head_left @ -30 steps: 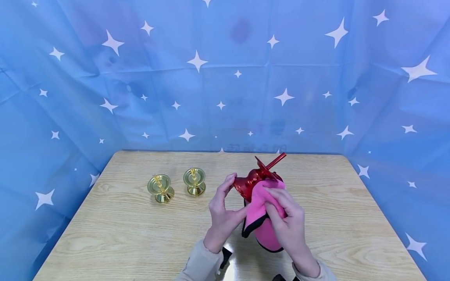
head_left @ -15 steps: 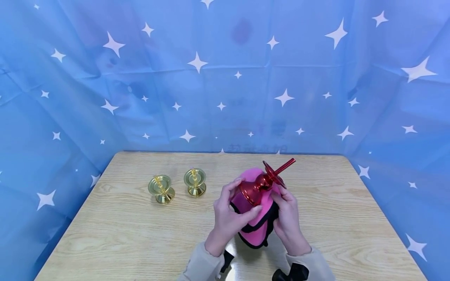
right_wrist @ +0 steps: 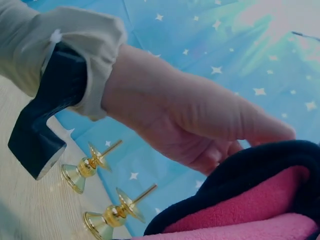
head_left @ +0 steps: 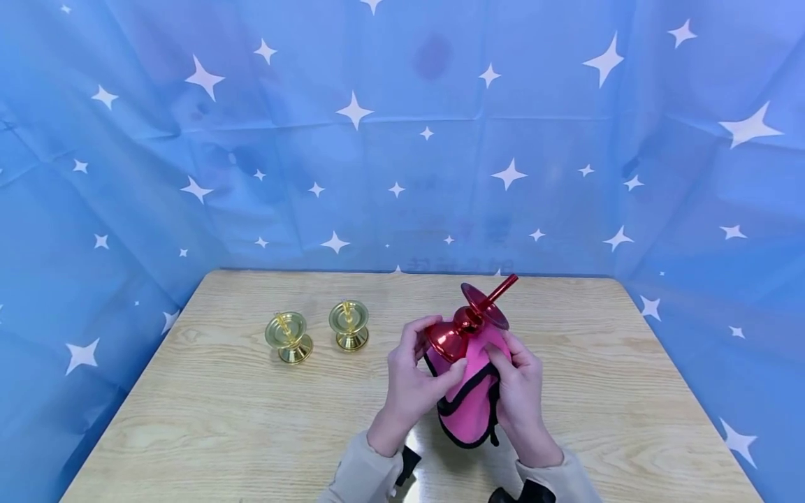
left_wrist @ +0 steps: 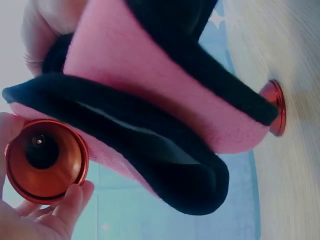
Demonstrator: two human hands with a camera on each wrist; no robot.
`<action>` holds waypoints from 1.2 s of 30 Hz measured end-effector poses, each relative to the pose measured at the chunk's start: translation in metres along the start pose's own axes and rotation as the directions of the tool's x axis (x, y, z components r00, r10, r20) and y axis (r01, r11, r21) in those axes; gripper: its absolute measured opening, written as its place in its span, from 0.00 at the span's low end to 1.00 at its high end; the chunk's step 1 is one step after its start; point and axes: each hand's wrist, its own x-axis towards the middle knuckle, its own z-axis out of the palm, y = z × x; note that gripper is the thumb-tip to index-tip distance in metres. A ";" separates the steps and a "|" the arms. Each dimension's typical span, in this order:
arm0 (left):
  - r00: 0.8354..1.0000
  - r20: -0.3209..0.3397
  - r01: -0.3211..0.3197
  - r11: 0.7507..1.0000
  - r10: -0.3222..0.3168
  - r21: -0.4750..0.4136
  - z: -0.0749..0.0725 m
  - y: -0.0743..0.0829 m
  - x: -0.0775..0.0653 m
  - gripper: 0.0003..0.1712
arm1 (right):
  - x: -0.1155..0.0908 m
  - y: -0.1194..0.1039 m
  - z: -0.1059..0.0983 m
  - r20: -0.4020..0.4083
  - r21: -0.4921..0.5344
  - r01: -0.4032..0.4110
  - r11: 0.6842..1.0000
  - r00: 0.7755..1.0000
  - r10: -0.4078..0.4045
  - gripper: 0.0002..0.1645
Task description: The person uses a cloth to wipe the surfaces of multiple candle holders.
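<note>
A shiny red candle holder (head_left: 449, 340), with a flared base, round knob, dish and thin stem, tilts to the upper right above the table. My left hand (head_left: 407, 384) grips its base between thumb and fingers; the left wrist view looks into the hollow underside (left_wrist: 65, 175). With my right hand (head_left: 520, 402) I pinch a pink cloth (head_left: 468, 418) with black edging, which lies against the holder below its dish. The cloth hangs in folds between both hands. In the right wrist view it covers the fingertips of my right hand (right_wrist: 200, 117).
Two gold candle holders (head_left: 294, 346) (head_left: 351, 338) stand upright on the wooden table (head_left: 251, 426), left of my hands. Another red base (left_wrist: 276, 107) stands on the table beyond the cloth in the left wrist view. A blue curtain (head_left: 402, 154) with white stars surrounds the table.
My right hand has shifted the cloth from the holder's front to behind and under it, and its folds hang differently. The red holder has tilted and moved slightly; my left hand keeps its base.
</note>
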 end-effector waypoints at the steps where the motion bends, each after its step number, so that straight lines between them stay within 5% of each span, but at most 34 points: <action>1: 1.000 0.005 -0.001 1.000 0.001 0.015 0.000 0.005 0.002 0.32 | 0.000 0.000 0.000 -0.006 -0.008 0.011 1.000 1.000 -0.011 0.14; 6: 1.000 0.002 0.017 0.998 -0.017 0.054 0.001 0.019 0.008 0.27 | 0.000 0.004 0.000 -0.017 -0.051 0.068 0.996 0.997 -0.069 0.13; 15: 0.992 -0.122 0.032 0.986 -0.011 0.167 0.004 -0.009 0.002 0.14 | 0.000 0.011 0.001 0.057 -0.205 0.156 0.966 0.987 -0.147 0.11; 19: 0.990 -0.140 0.017 0.985 0.008 0.174 0.003 -0.013 0.001 0.15 | 0.001 0.010 0.001 0.070 -0.268 0.156 0.951 0.987 -0.142 0.11; 26: 0.977 -0.209 0.000 0.983 0.039 0.185 0.002 -0.018 0.002 0.19 | 0.002 0.009 -0.001 0.205 -0.293 0.189 0.937 0.970 -0.132 0.11; 36: 0.994 -0.105 0.018 0.969 0.008 0.245 -0.001 -0.030 0.002 0.17 | 0.005 0.012 -0.006 0.241 -0.236 0.145 0.961 0.967 -0.087 0.13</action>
